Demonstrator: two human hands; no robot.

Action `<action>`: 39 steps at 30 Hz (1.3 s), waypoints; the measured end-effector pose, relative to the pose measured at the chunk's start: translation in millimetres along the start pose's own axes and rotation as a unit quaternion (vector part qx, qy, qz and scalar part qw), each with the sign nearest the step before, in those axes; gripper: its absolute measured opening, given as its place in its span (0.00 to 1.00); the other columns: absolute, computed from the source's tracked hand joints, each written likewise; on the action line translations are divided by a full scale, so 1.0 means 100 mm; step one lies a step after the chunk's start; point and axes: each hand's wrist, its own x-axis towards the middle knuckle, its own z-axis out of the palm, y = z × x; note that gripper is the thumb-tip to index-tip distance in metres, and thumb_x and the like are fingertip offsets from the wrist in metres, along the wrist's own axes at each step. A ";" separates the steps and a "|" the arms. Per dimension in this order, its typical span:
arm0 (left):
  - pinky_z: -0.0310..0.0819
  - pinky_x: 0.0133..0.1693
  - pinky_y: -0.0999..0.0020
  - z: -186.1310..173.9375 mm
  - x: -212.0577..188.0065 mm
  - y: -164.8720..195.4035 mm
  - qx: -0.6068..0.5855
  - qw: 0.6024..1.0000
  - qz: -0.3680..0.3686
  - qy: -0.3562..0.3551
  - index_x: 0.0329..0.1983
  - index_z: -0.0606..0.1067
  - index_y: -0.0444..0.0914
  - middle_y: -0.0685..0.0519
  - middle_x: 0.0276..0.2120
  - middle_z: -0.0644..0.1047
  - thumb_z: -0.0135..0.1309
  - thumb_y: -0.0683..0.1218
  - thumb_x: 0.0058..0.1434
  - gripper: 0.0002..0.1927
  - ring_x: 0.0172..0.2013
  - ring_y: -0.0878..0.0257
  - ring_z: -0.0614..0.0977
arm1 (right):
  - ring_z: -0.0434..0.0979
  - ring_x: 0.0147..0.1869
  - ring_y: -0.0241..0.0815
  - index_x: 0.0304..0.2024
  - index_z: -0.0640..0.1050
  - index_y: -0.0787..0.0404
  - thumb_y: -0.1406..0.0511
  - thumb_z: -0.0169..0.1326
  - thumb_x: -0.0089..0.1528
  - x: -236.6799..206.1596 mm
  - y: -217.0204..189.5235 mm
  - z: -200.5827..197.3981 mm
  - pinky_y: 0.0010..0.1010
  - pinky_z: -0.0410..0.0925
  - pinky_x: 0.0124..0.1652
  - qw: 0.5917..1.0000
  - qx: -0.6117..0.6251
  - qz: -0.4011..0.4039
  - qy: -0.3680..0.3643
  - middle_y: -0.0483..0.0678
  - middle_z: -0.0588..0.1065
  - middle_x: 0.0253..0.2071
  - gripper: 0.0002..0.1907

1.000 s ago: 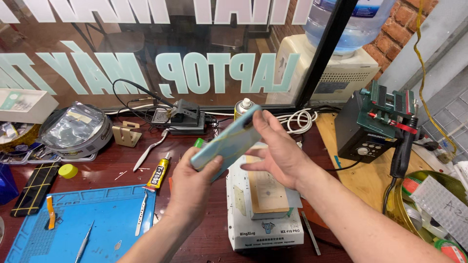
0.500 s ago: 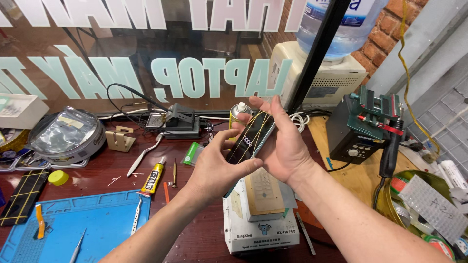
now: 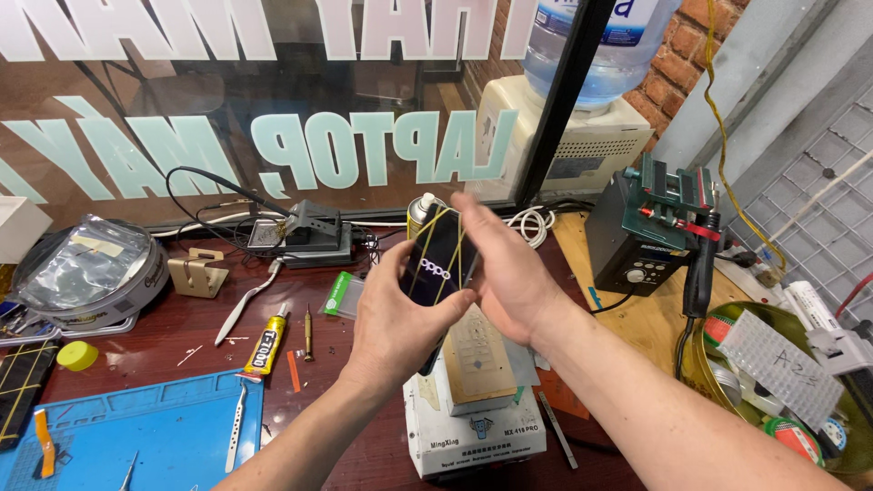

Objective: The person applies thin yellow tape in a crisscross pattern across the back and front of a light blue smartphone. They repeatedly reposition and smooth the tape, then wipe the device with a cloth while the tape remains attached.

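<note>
Both hands are holding a phone (image 3: 435, 264) upright in the air above the white heater box (image 3: 473, 427) near the front edge of the bench (image 3: 318, 364). The left hand (image 3: 400, 327) is cupping its lower end, fingers closed around the edges; the right hand (image 3: 509, 273) is pressing flat against its far side. Yellowish bands are crossing the lit screen. The phone looks light, stiff, smooth and breakable, so it is best gripped by the long edges, not the glass.
</note>
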 end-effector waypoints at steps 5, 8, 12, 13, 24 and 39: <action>0.81 0.45 0.67 -0.13 0.14 -0.12 -0.132 0.987 0.010 -0.088 0.61 0.69 0.35 0.49 0.44 0.82 0.69 0.49 0.49 0.37 0.44 0.61 0.84 | 0.81 0.49 0.39 0.55 0.73 0.68 0.70 0.50 0.65 0.01 0.07 -0.07 0.35 0.75 0.49 0.996 -0.093 -0.008 -0.007 0.51 0.79 0.49 0.16; 0.81 0.40 0.67 -0.25 0.25 -0.21 -0.300 0.927 -0.174 -0.143 0.57 0.78 0.34 0.49 0.41 0.84 0.53 0.44 0.63 0.20 0.39 0.62 0.84 | 0.81 0.49 0.38 0.56 0.72 0.67 0.69 0.49 0.66 -0.01 0.03 -0.11 0.34 0.76 0.48 0.995 -0.099 0.010 0.004 0.49 0.79 0.47 0.15; 0.81 0.37 0.67 -0.29 0.28 -0.30 -0.355 0.901 -0.214 -0.130 0.52 0.77 0.34 0.51 0.39 0.82 0.50 0.41 0.67 0.13 0.36 0.65 0.83 | 0.82 0.44 0.37 0.61 0.70 0.61 0.66 0.47 0.67 -0.10 0.00 -0.09 0.33 0.76 0.44 0.977 -0.205 0.039 0.052 0.49 0.81 0.42 0.19; 0.81 0.36 0.68 -0.30 0.29 -0.32 -0.387 0.888 -0.220 -0.118 0.52 0.77 0.35 0.52 0.38 0.81 0.50 0.42 0.68 0.12 0.35 0.66 0.83 | 0.82 0.41 0.36 0.63 0.69 0.57 0.65 0.46 0.67 -0.14 0.01 -0.07 0.32 0.76 0.42 0.968 -0.233 0.058 0.066 0.48 0.81 0.41 0.21; 0.79 0.37 0.70 -0.27 0.30 -0.38 -0.412 0.895 -0.139 -0.101 0.54 0.77 0.35 0.52 0.38 0.81 0.51 0.41 0.69 0.12 0.35 0.68 0.81 | 0.77 0.36 0.30 0.67 0.69 0.61 0.68 0.50 0.67 -0.20 0.25 -0.29 0.25 0.69 0.36 0.964 -0.261 0.052 -0.002 0.48 0.80 0.35 0.25; 0.83 0.39 0.63 -0.21 0.26 -0.06 -0.385 0.902 -0.160 -0.113 0.51 0.78 0.36 0.52 0.41 0.83 0.54 0.43 0.64 0.13 0.39 0.66 0.85 | 0.81 0.55 0.39 0.64 0.65 0.58 0.55 0.69 0.45 -0.31 0.20 0.05 0.33 0.73 0.53 0.854 -0.513 0.025 0.078 0.47 0.78 0.51 0.47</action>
